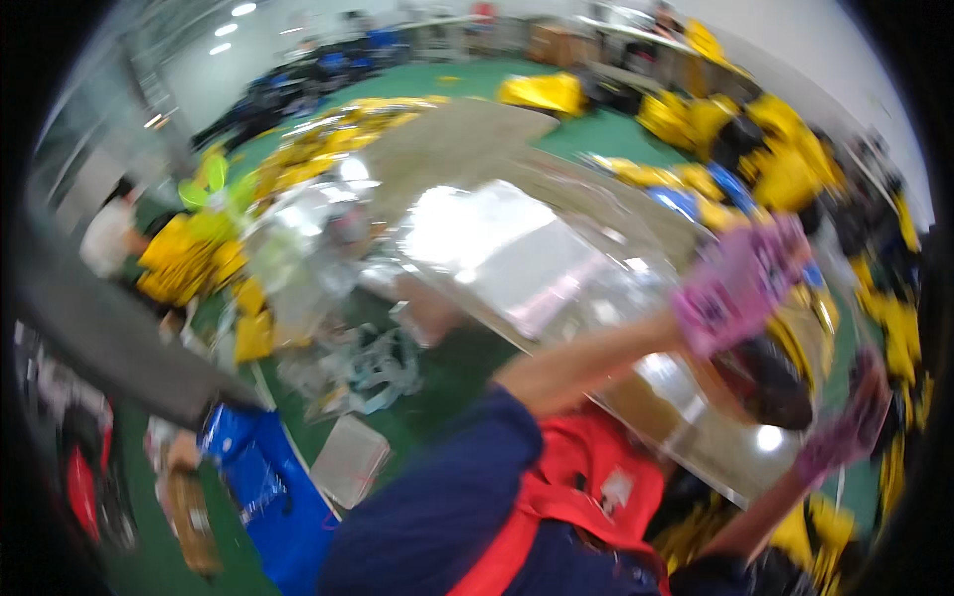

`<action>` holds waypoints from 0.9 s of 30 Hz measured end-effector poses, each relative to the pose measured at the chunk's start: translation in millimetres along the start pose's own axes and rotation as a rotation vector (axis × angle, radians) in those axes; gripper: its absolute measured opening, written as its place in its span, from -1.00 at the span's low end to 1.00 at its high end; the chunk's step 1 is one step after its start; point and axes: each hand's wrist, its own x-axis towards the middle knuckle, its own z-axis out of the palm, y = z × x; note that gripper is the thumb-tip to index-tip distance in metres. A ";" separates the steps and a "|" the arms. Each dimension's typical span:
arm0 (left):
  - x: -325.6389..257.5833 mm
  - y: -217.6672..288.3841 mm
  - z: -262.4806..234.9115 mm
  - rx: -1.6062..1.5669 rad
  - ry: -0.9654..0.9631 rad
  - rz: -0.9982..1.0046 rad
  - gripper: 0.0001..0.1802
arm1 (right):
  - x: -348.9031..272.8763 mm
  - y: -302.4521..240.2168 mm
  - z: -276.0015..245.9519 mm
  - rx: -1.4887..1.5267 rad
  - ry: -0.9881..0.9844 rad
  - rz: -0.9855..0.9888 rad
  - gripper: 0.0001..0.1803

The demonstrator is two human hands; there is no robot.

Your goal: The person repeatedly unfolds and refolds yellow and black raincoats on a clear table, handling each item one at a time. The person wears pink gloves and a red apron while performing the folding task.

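Both of my hands wear pink-purple gloves and are raised over the right side of the table (477, 139). My left hand (735, 283) is above the table's right part, with its fingers smeared by motion. Farther right and lower, my right hand (850, 422) is beyond the table edge, also blurred. Between the two hands sits a shiny black bundle (770, 382) with yellow material beside it; I cannot tell whether either hand touches it. Clear plastic bags (537, 248) lie in a glossy stack left of my left hand.
Yellow pieces (343, 124) line the table's far left. Yellow and black heaps (785, 149) stand at the right. Crumpled clear plastic (373, 368) hangs near the left edge. A grey post (119, 308), a blue bag (263, 497) and a seated person (109, 238) are at left.
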 end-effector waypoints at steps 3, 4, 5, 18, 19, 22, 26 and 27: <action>16.2 59.4 1.4 0.255 -0.189 -0.258 -0.90 | 43.5 -12.4 -52.4 0.185 -0.197 0.577 -0.70; 20.6 62.7 -1.2 0.274 -0.248 -0.351 -0.82 | 44.8 -11.6 -61.9 0.203 -0.137 0.701 -0.72; 23.0 54.1 -2.5 0.234 -0.281 -0.460 -0.84 | 34.9 -5.5 -61.9 0.247 -0.130 0.755 -0.74; -99.9 -198.5 -121.9 -0.098 0.240 -1.397 -0.48 | -126.1 27.8 125.1 0.039 -0.820 0.720 -0.89; -111.0 -206.9 -125.3 -0.110 0.220 -1.371 -0.46 | -119.5 17.6 133.3 0.092 -0.862 0.581 -0.89; -122.6 -218.5 -128.5 0.046 0.117 -1.247 -0.53 | -118.9 -3.2 163.2 0.210 -0.981 0.197 -0.87; -100.3 -200.0 -111.0 0.020 0.044 -1.160 -0.66 | -123.0 -11.9 206.0 0.157 -1.071 -0.174 -0.85; -97.2 -200.1 -107.2 0.108 0.036 -1.145 -0.66 | -130.2 -6.9 216.5 0.161 -1.056 -0.246 -0.85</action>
